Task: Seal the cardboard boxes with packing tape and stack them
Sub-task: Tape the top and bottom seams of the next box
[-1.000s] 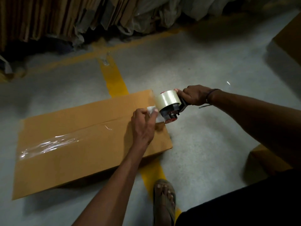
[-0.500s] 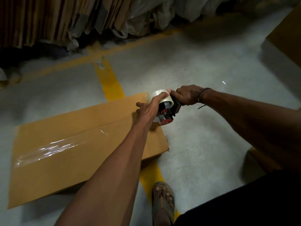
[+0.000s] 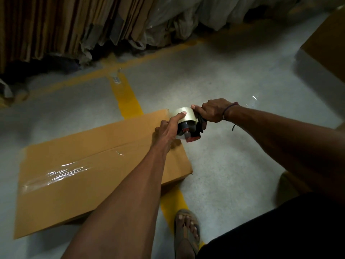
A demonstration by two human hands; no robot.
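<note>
A flat brown cardboard box (image 3: 78,176) lies on the grey floor, with a shiny strip of clear tape (image 3: 61,172) running along its centre seam. A tape dispenser (image 3: 190,126) with a clear roll and red and black body hovers at the box's right end. My right hand (image 3: 211,111) grips its handle. My left hand (image 3: 168,129) rests against the roll, its thumb lying on top of the tape; the other fingers are hidden behind the hand.
Yellow floor lines (image 3: 128,98) cross under the box. Flattened cardboard sheets (image 3: 56,25) and plastic wrap line the back wall. Another box (image 3: 328,45) stands at the far right, one more (image 3: 291,186) near my right leg. My sandalled foot (image 3: 186,234) stands beside the box.
My left hand has left the tape end on the box's right edge and moved up onto the tape roll. The dispenser has stayed at the box's right end.
</note>
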